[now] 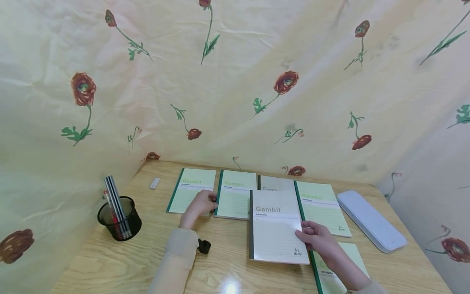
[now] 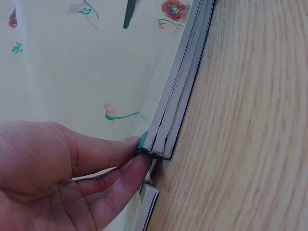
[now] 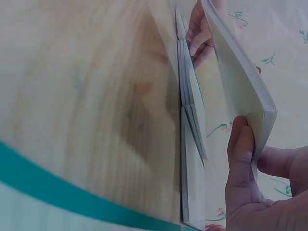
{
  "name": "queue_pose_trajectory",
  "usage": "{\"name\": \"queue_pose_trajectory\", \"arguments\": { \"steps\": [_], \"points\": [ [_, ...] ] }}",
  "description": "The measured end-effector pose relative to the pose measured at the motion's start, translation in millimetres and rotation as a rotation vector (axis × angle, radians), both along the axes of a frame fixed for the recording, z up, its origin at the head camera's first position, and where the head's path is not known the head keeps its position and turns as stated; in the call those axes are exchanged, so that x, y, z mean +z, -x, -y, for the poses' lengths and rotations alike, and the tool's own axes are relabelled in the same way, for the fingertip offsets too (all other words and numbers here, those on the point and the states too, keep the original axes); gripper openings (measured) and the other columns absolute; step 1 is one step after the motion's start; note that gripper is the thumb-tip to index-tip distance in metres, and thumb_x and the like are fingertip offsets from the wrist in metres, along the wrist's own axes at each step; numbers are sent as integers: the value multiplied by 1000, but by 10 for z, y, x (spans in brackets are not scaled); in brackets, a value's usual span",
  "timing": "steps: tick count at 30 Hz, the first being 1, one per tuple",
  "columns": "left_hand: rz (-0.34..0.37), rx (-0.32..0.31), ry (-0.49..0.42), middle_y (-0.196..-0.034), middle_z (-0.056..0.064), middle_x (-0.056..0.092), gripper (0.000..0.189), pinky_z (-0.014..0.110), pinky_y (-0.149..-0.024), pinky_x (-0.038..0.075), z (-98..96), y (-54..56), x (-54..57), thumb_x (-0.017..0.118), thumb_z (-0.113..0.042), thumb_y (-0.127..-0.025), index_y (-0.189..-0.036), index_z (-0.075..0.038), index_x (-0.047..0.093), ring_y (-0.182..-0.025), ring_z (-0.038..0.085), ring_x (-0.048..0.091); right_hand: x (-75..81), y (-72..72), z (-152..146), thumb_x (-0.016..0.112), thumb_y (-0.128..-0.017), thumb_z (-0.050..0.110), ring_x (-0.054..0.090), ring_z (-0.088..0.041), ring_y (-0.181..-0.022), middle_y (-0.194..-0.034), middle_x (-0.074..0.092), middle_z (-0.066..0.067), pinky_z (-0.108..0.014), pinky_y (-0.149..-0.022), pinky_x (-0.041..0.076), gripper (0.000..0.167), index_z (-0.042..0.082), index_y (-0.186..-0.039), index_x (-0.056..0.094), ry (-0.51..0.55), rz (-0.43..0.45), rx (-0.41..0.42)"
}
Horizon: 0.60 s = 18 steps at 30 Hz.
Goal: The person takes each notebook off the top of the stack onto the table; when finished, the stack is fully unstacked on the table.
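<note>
In the head view my right hand pinches the right edge of a grey-spined notebook, which is raised off the table, cover up. The right wrist view shows the thumb and fingers on opposite faces of it. My left hand grips the lower spine corner of a green-spined notebook; several layers are stacked there in the left wrist view. Left of it lies another green-spined notebook, partly behind the hand. The lifted notebook partly covers a second grey-spined notebook at the back.
Green-spined notebooks lie at right and front right, the latter beneath my right forearm. A pale long case is at the right edge. A black mesh cup with pencils stands at left, and a small white object lies behind it.
</note>
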<state>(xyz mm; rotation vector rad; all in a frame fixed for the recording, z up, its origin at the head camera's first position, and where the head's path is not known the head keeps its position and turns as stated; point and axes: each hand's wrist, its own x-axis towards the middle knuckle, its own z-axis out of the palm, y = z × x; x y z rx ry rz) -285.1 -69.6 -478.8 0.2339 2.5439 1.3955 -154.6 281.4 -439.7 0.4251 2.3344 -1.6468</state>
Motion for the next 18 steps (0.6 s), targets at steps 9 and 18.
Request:
{"name": "queue_pose_trajectory", "arguments": {
  "steps": [9,18],
  "points": [
    [-6,5,15,-113,16,65,38,41,-92,52,-16,12,-15,66,4,-90,-127,9,61,-103,26,59,-153,-301,-37,64,-96,7,64,-21,-82,-92,67,-10,-38,-74,55,47,-15,-133,45,5,58,-46],
    [-9,6,-6,-113,16,65,37,40,-90,52,-17,15,-17,66,5,-89,-126,9,61,-104,26,59,-220,-527,-138,65,-97,12,64,-19,-84,-91,68,-5,-37,-76,56,49,-18,-129,42,26,96,30]
  ]
}}
